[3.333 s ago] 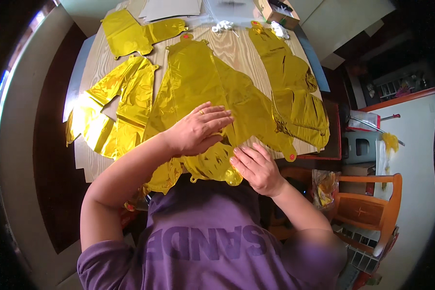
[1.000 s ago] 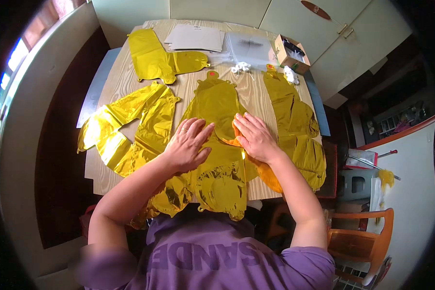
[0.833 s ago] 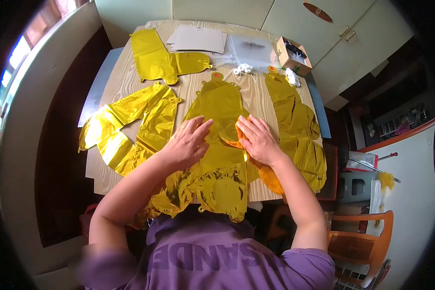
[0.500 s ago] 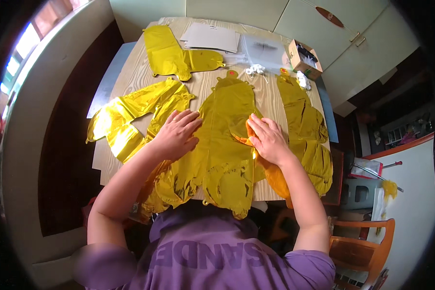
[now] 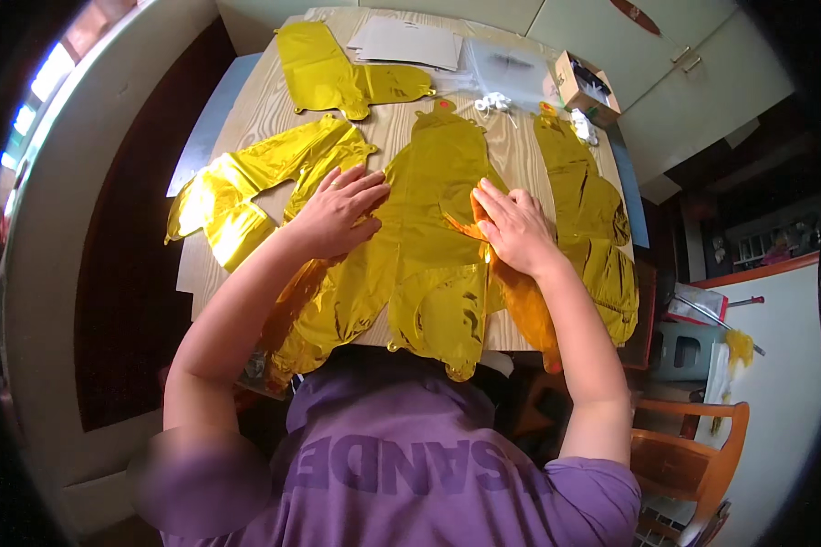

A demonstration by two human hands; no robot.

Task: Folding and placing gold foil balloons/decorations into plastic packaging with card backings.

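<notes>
A flat, uninflated gold foil balloon point(image 5: 440, 196) lies in front of me, its near end at the table's front edge. My left hand point(image 5: 342, 214) rests on its left side, fingers stretched out. On its right side my right hand point(image 5: 517, 228) lies with fingers extended over a folded-up orange edge point(image 5: 461, 226). More orange foil point(image 5: 523, 305) hangs below my right wrist. Left of my left hand is a shiny gold foil balloon point(image 5: 237, 196); another gold foil balloon point(image 5: 586, 214) lies right of my right hand. My palms' undersides are hidden.
On the wooden table point(image 5: 246, 118), a gold L-shaped foil balloon point(image 5: 315, 68) lies at the far left. Behind are white sheets point(image 5: 406, 44), clear plastic sleeves point(image 5: 511, 73), white ribbon rolls point(image 5: 494, 102) and a small carton point(image 5: 586, 88). A wooden chair point(image 5: 684, 456) stands at the right.
The table and everything on it sit higher in the picture now. Both hands stay on the central foil balloon, with the left fingers slightly more spread.
</notes>
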